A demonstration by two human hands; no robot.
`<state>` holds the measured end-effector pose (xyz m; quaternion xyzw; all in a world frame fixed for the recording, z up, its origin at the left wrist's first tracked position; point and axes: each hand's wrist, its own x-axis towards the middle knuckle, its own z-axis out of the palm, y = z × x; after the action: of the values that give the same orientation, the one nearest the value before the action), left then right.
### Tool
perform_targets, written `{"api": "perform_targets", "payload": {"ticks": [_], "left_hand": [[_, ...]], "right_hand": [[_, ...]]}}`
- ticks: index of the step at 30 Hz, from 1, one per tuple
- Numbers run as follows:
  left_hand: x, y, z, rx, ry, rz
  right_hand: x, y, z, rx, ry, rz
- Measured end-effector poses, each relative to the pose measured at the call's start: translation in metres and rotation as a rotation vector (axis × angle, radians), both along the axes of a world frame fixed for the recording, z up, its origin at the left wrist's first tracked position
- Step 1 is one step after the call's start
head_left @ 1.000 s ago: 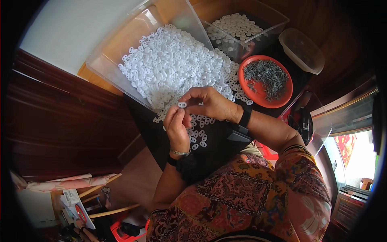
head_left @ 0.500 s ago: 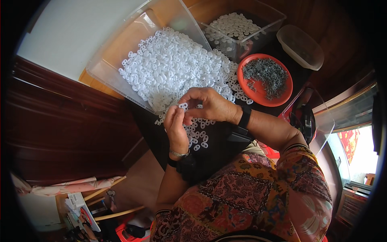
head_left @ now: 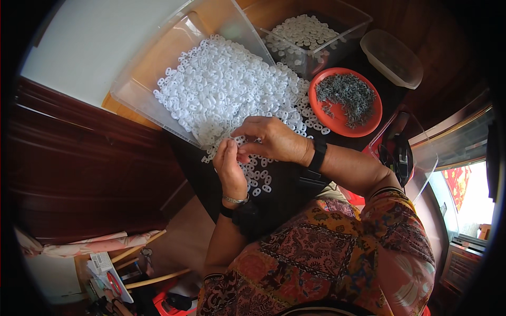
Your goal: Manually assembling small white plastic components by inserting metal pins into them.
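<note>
My left hand (head_left: 231, 171) is raised over the near edge of the heap, its fingers closed and pointing up. It pinches a small white plastic piece with two holes, now mostly covered by the fingers. My right hand (head_left: 271, 139) reaches across from the right with bent fingers, its tips meeting those of the left. Whatever sits in the right fingertips is too small to make out. Just beyond both hands, a large heap of white two-hole plastic pieces (head_left: 226, 87) spills from a clear plastic bin (head_left: 134, 97). Several loose pieces (head_left: 256, 179) lie below the hands on the dark tabletop (head_left: 197, 174).
An orange-red plate (head_left: 348, 130) of small grey metal parts (head_left: 348, 97) stands right of the heap. Behind it is a clear box (head_left: 342, 45) with more white pieces. A clear oval tub (head_left: 392, 58) sits at the far right, near a transparent container (head_left: 421, 174).
My right fingers have shifted slightly and straightened over the left fingertips. The white piece that showed plainly between the hands is now mostly hidden. My left hand has hardly moved.
</note>
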<state>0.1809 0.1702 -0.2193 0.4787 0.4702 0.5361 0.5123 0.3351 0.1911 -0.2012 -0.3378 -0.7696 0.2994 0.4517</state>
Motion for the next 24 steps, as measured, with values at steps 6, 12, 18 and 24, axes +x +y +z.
{"api": "perform_targets", "payload": {"ticks": [6,12,18,24], "left_hand": [[0.004,-0.001,0.008,-0.039,-0.053,-0.007],[0.003,-0.002,0.007,0.002,-0.035,-0.023],[0.001,-0.001,0.003,0.046,-0.040,-0.031],[0.011,-0.005,0.009,0.066,-0.028,0.021]], "right_hand": [[-0.001,0.000,0.001,0.089,-0.011,0.022],[-0.001,-0.002,0.003,0.125,-0.002,0.027],[-0.002,-0.002,0.005,0.113,-0.016,0.030],[0.000,-0.004,0.002,0.151,-0.025,0.025]]}}
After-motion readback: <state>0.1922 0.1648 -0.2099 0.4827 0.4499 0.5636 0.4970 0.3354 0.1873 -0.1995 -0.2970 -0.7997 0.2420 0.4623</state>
